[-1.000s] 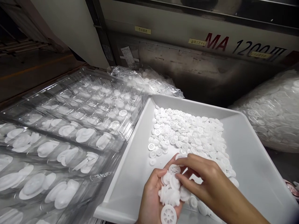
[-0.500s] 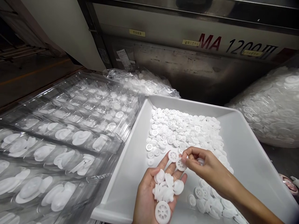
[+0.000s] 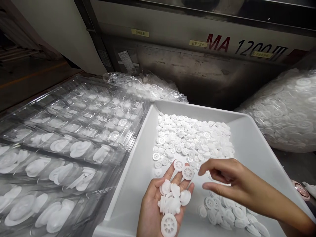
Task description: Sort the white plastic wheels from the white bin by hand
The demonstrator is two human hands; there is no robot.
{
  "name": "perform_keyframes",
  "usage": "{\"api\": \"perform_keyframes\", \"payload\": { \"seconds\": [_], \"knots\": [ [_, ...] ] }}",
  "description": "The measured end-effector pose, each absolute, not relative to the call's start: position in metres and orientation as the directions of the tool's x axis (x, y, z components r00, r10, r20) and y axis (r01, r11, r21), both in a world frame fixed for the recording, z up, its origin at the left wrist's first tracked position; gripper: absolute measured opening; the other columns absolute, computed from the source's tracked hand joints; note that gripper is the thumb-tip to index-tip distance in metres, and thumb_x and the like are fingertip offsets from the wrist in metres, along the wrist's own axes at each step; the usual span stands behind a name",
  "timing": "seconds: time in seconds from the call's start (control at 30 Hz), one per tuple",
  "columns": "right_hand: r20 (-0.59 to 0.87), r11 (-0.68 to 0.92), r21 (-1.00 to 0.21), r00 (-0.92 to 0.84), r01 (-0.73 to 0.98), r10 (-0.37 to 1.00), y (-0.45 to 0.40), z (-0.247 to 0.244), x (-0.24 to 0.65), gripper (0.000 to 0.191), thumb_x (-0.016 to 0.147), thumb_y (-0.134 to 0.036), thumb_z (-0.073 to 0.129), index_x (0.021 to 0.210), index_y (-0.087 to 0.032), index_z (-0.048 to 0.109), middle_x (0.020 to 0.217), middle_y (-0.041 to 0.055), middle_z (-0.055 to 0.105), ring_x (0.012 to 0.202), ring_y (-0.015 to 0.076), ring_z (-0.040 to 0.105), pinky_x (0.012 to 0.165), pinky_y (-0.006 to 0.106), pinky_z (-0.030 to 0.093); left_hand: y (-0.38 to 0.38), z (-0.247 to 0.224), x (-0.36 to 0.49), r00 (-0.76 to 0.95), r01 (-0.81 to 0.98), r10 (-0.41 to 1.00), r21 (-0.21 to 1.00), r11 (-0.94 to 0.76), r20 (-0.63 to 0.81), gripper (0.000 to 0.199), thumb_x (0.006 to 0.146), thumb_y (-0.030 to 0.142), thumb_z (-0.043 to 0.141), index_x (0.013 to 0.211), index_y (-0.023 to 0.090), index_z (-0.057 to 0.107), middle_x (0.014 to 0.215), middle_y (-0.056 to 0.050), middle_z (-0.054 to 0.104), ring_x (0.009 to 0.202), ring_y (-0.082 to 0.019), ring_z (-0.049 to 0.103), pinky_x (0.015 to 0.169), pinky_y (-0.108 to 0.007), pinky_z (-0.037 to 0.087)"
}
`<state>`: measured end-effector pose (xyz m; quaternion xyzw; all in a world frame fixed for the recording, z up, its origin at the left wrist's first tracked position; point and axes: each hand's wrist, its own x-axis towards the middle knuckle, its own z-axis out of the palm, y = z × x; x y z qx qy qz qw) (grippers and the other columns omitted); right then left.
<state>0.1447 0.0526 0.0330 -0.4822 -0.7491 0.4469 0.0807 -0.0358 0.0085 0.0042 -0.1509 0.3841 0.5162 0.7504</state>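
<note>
Palm up over the grey bin (image 3: 261, 144), my left hand (image 3: 158, 200) holds several white plastic wheels and small parts (image 3: 171, 200). Two spoked wheels (image 3: 188, 172) rest on its fingertips, and a larger one (image 3: 169, 225) lies near the heel of the palm. To the right of them, my right hand (image 3: 229, 181) hovers with thumb and fingers apart and nothing between them. Beyond both hands a wide pile of white wheels (image 3: 192, 135) covers the bin floor. A smaller pile (image 3: 227, 214) lies below my right hand.
Stacked clear compartment trays (image 3: 81, 148) with white parts stand at the left. Behind them lies an open plastic bag of parts (image 3: 153, 89). A large full bag (image 3: 291, 112) stands at the right, and a machine panel (image 3: 172, 62) rises behind the bin.
My right hand has let go of the spoked wheel at my left fingertips, moved right and opened. The view has shifted slightly.
</note>
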Motion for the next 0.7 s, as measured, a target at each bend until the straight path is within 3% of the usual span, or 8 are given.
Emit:
{"api": "perform_keyframes", "payload": {
  "seconds": [0.07,0.2,0.47,0.7],
  "knots": [
    [-0.346,0.258,-0.654,-0.584,0.712,0.734,0.048,0.036,0.145,0.012,0.087,-0.038,0.054,0.097,-0.033,0.056,0.071,-0.0051,0.051,0.063,0.0108,0.046,0.060,0.024,0.036,0.009,0.004,-0.036,0.165,-0.894,0.654,0.167,0.415,-0.738,0.067,0.076,0.021,0.047,0.139,0.011,0.025,0.112,-0.017,0.065,0.105,-0.029,0.060,0.097,-0.044,0.041],
    [-0.403,0.299,-0.606,-0.609,0.737,0.684,0.041,0.036,0.144,0.013,0.086,-0.031,0.056,0.098,-0.035,0.055,0.082,-0.0065,0.060,0.072,0.0117,0.055,0.065,0.023,0.041,0.011,0.002,-0.038,0.170,-0.894,0.647,0.160,0.418,-0.743,0.062,0.076,0.020,0.048,0.136,0.010,0.032,0.113,-0.018,0.064,0.105,-0.028,0.059,0.094,-0.042,0.044],
    [-0.389,0.349,-0.607,-0.649,0.714,0.654,0.038,0.031,0.137,0.002,0.087,-0.028,0.055,0.088,-0.028,0.053,0.075,-0.0061,0.057,0.067,0.0107,0.055,0.061,0.023,0.042,0.014,0.005,-0.039,0.115,-0.897,0.588,0.171,0.408,-0.801,0.059,0.077,0.019,0.047,0.134,0.010,0.035,0.111,-0.020,0.065,0.101,-0.029,0.062,0.089,-0.042,0.049],
    [-0.333,0.377,-0.603,-0.652,0.703,0.682,0.035,0.026,0.134,0.007,0.089,-0.033,0.050,0.086,-0.027,0.048,0.070,-0.0063,0.050,0.061,0.0101,0.048,0.059,0.023,0.038,0.013,0.006,-0.040,0.087,-0.892,0.576,0.193,0.408,-0.813,0.052,0.077,0.017,0.050,0.128,0.010,0.043,0.114,-0.018,0.064,0.104,-0.028,0.060,0.089,-0.039,0.049]
  ]
}}
